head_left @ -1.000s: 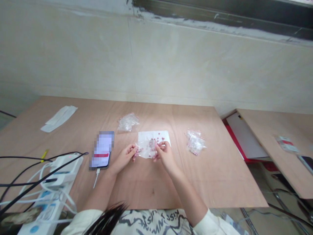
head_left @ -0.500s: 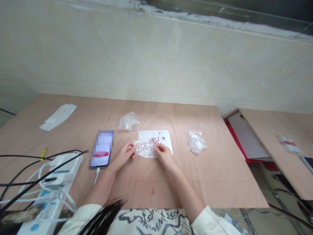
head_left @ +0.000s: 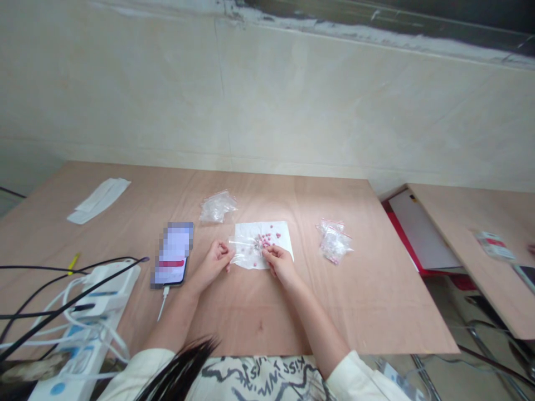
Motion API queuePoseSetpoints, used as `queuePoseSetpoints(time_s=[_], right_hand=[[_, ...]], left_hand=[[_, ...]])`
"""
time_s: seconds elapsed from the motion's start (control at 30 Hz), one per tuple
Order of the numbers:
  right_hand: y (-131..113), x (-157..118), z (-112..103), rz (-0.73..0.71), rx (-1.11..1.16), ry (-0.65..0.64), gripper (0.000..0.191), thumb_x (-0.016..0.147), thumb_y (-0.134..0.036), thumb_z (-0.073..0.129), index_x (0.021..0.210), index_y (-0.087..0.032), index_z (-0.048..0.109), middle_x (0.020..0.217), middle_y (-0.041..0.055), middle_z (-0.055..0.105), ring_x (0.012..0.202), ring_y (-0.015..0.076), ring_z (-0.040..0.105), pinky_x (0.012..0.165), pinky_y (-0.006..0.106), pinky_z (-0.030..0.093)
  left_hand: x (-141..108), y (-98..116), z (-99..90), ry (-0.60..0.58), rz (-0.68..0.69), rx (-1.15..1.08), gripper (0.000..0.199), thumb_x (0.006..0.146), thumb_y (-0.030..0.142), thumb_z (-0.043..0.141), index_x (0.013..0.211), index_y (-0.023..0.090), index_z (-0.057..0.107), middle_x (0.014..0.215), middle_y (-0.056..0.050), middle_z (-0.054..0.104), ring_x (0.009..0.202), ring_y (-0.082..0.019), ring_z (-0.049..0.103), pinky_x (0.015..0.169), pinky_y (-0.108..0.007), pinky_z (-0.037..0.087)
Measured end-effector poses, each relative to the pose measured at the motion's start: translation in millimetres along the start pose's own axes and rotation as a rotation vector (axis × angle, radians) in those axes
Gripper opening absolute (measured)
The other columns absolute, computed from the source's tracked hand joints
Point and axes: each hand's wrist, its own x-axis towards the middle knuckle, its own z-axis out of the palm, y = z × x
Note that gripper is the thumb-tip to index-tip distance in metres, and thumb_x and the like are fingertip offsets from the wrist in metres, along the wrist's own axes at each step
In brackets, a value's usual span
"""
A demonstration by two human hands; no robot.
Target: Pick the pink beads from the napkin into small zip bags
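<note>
just now a clear plastic bag sits low over a white paper sheet, pinched at its left edge by the left hand and near its right end by the right hand. pink beads lie scattered on the paper. a filled resealable bag rests to the right on the plywood table, a second beyond, and a phone left.

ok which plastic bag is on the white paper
The bag between the left hand and right hand; the far bag and the rightmost bag lie on the wooden table instead.
</note>
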Motion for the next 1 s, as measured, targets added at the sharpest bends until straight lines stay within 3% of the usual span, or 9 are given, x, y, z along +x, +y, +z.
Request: queuePoseSetpoints(time_s=[0.1, 0.47, 1.0], right_hand=[[-1.0, -0.1, 0.6, 0.004, 0.004, -0.003, 0.027, 0.058, -0.041, 0.062, 0.064, -0.018, 0.049, 0.034, -0.0107, 0.037, 0.027, 0.0038, 0.023, 0.033, 0.021, 0.014], [1.9, 0.9, 0.6, -0.017, -0.002, -0.001, 0.029, 0.059, -0.043, 0.062, 0.062, -0.018, 0.047, 0.034, -0.0109, 0.036, 0.026, 0.0038, 0.025, 0.030, 0.020, 0.014], [3.6, 2.1, -0.3, -0.016, 0.001, -0.027, 0.028, 0.064, -0.043, 0.059, 0.063, -0.019, 0.046, 0.037, -0.0097, 0.039, 0.024, 0.0046, 0.029, 0.025, 0.018, 0.018]], left_hand=[[2.6, 2.0, 3.5, 0.053, 0.039, 0.006, 0.032, 0.069, 0.035, 0.058, 0.075, 0.020, 0.031, 0.058, 0.012, 0.044, 0.038, -0.002, 0.043, 0.039, -0.015, 0.035], [-3.3, 23.7, 12.4, -0.021, 0.076, -0.012, 0.028, 0.073, 0.032, 0.055, 0.076, 0.019, 0.031, 0.054, 0.011, 0.044, 0.039, -0.003, 0.043, 0.041, -0.015, 0.033], [-2.3, 36.0, 19.0, -0.092, 0.110, 0.026, 0.025, 0.075, 0.033, 0.055, 0.075, 0.019, 0.034, 0.054, 0.010, 0.042, 0.043, -0.003, 0.041, 0.043, -0.016, 0.032]])
